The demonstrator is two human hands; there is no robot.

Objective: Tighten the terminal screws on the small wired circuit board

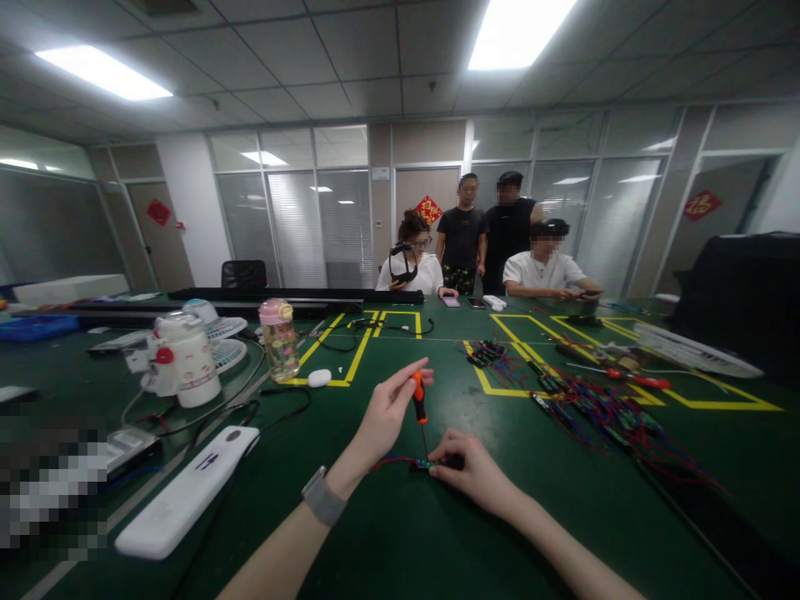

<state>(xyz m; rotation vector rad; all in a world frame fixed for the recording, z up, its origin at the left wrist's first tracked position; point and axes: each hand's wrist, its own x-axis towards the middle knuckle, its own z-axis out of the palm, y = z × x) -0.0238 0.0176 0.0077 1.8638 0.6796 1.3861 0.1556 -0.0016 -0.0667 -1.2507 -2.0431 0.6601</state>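
Orange-handled screwdriver (419, 402), gripped upright by the left hand (386, 417), stands directly above the small connector (426, 463) that the right hand (473, 473) pinches against the green table (400, 533), well in from its edges.

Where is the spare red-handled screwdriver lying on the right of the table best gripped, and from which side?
Grip the red-handled screwdriver by its thick red handle, coming from above: it lies flat, shaft pointing left, with the tangled wires crowding its near side.

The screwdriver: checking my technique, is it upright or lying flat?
Upright: the screwdriver stands tip-down on the small part, its handle in the left hand.
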